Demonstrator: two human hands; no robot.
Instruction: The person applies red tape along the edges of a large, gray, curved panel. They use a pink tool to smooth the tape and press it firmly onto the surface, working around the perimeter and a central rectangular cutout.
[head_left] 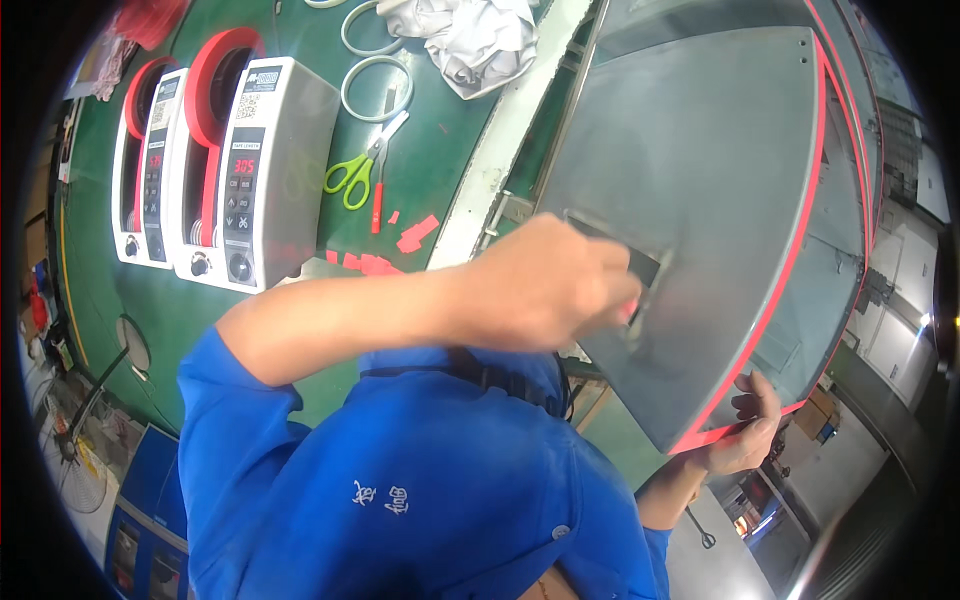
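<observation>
Blur covers our left hand (545, 290), which reaches across to the right with its fingers curled together over the grey panel (710, 170), beside a dark rectangular patch (643, 267); a red bit (628, 311) shows at the fingertips, and we cannot tell whether they are clamped on it. Our right hand (745, 440) is closed around the panel's near right corner, on the red edging (706, 437). The panel lies to the right of the green table (440, 150). To work its face well, we judge that we should brace the corner firmly, press evenly with the left hand in short strokes, and let the right fingers bear lightly on the red edging so it does not lift or crease. Outward to the left, scissors (350, 178), a red-handled tool (377, 208) and red scraps (417, 233) lie on the table. Past them stand two white dispensers, the larger (295, 170) just beside the smaller (150, 210), each bearing a red roll whose strip runs down into the housing. Farther off lies a pale crumpled bundle (470, 45), its inside hidden. At the right edge of the room, cardboard boxes (815, 415) show no contents we can make out.
</observation>
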